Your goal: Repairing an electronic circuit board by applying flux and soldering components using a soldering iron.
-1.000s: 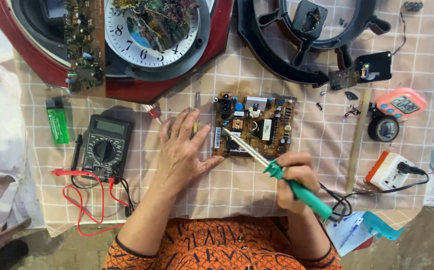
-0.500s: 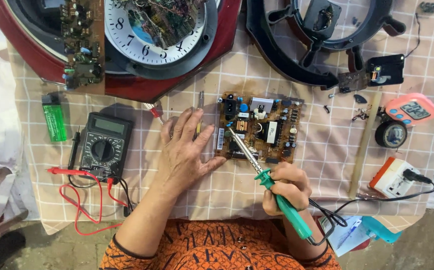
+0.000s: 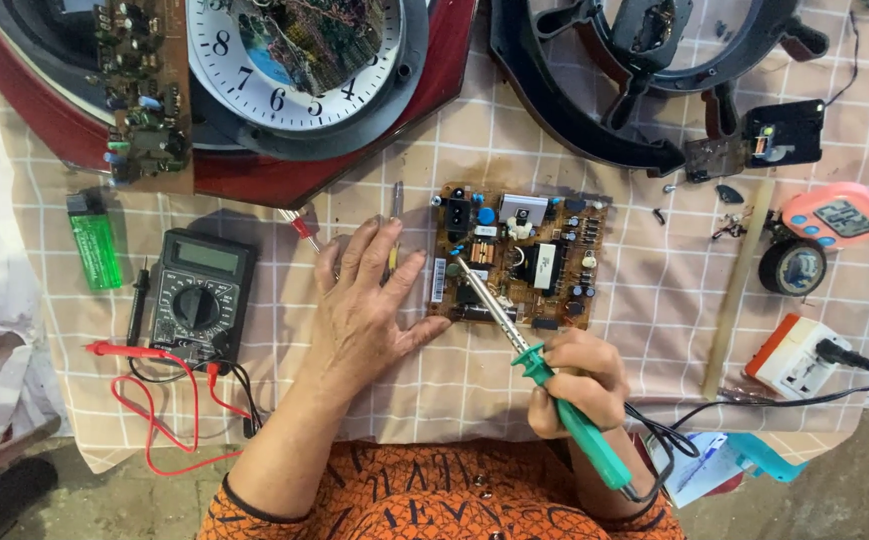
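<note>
Fingers of your right hand are clenched around the green handle of a soldering iron, its metal tip resting on the circuit board that lies on the checked cloth just ahead. Your left hand lies flat and open on the cloth, thumb touching the board's near left corner. Left of it sits a multimeter with red leads, and beyond everything lies a wall clock.
</note>
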